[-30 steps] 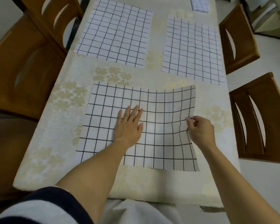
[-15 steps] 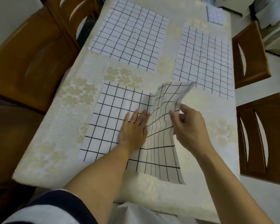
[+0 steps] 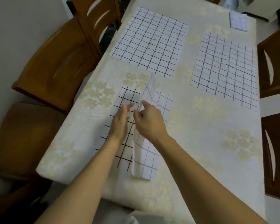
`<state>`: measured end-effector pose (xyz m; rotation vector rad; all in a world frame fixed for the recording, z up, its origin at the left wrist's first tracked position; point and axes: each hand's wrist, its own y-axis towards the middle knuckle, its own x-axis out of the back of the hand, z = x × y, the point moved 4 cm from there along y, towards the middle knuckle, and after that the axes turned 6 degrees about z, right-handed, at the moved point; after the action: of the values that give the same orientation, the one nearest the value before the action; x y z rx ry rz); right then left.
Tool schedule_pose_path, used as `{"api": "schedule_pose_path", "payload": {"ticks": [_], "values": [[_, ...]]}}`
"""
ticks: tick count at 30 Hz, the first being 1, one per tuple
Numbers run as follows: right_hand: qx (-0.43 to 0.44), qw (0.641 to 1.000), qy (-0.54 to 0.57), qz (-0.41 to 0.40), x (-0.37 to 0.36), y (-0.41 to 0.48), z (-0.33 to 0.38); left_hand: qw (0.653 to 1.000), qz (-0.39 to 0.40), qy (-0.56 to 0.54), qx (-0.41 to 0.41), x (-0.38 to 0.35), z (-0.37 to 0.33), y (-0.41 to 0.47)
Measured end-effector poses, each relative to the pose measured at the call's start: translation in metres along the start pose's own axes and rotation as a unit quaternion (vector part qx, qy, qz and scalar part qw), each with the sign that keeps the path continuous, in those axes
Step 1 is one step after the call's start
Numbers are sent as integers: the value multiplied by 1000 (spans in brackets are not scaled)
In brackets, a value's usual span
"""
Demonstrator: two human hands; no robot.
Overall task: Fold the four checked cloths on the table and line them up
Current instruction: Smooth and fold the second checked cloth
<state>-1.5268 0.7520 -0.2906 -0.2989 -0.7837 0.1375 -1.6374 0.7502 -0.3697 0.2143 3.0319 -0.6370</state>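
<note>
So, lower centre of the frame: a white cloth with a black check [image 3: 128,97] is laid on the counter [image 3: 200,143], which is covered in cream floral fabric. Its right half is lifted and turned over toward the left, paler underside showing. The flap's edge is pinched by the right hand [image 3: 148,122], fingers curled. The left hand [image 3: 120,122] is held over the uncovered left part, fingers straight and together; contact can't be told, it's blurry tbh. A second checked cloth [image 3: 150,41] is spread flat at upper centre, a third checked cloth [image 3: 225,70] at the right. A small folded checked cloth [image 3: 238,21] is parked top right. Brown wooden chairs [image 3: 55,62] are seen on both sides.
</note>
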Motion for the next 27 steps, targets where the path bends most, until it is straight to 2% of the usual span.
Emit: {"api": "schedule_pose_path", "payload": {"ticks": [3, 6, 9, 10, 12, 14, 15, 17, 21, 27], "values": [[-17, 999, -22, 29, -26, 16, 3, 983, 109, -119, 92, 27, -3, -9], [6, 996, 27, 89, -47, 26, 1, 980, 133, -86, 120, 43, 0, -14], [51, 982, 54, 172, -51, 18, -7, 988, 91, -56, 109, 53, 9, -14], [66, 983, 67, 159, -47, 12, -13, 989, 83, -42, 111, 56, 15, -12], [78, 991, 83, 68, -36, -1, -34, 990, 62, 2, 127, 60, 25, -8], [71, 996, 51, -11, -29, -12, -65, 990, 10, 72, 124, 65, 33, -2], [67, 997, 20, -24, -30, -17, -82, 988, -25, 108, 109, 68, 34, 1], [61, 997, -54, -10, -35, -24, -112, 981, -78, 158, 77, 74, 35, 5], [62, 975, -206, 45, -50, -32, -148, 967, -111, 223, 49, 74, 34, 8], [59, 955, -280, 77, -62, -22, -150, 941, -151, 304, -5, 75, 32, 12]]}}
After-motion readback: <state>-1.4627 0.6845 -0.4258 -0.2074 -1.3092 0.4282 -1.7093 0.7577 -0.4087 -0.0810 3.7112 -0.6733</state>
